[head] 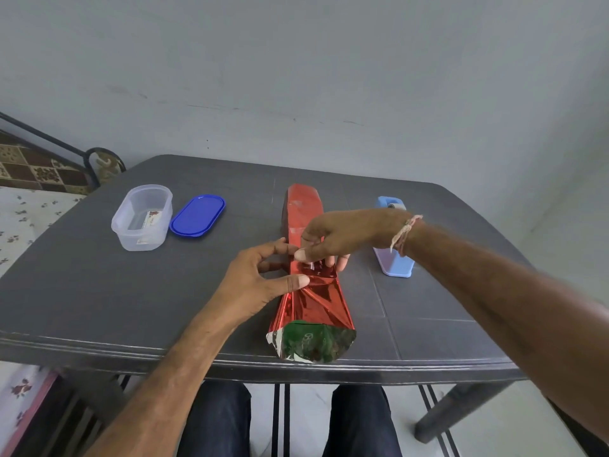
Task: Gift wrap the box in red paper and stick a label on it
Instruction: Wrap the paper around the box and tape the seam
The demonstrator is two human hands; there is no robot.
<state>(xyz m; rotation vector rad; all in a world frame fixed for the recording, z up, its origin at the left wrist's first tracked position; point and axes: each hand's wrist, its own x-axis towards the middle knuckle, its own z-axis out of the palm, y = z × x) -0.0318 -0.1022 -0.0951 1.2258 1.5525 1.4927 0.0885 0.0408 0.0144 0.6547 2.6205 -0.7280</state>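
- Step in hand, as judged: the person is taping the lengthwise seam of the red paper (pixel 313 305), which is lying along the middle of the table (pixel 99 291). The box is hidden inside it, and the near end is gaping open at the table's front edge.
- Left hand (pixel 253 285): the thumb (pixel 296 282) is pressing down on the overlap, while the curled fingers are bracing the wrap's left side, clamping the paper.
- Right hand (pixel 339 239): thumb and forefinger are pinching a short tape strip (pixel 309 266) just above the seam. The other fingers are reaching down beside the wrap's right edge.
- Doing it well: the overlap wants pulling taut under the thumb. The strip should be going down square across the seam and then be rubbed flat, since foil creases and springs back readily.
- The tape dispenser (pixel 395 265) is standing just right of the wrap.
- A label (pixel 153 215) is waiting in the clear container (pixel 141 219), with the blue lid (pixel 197 215) beside it.
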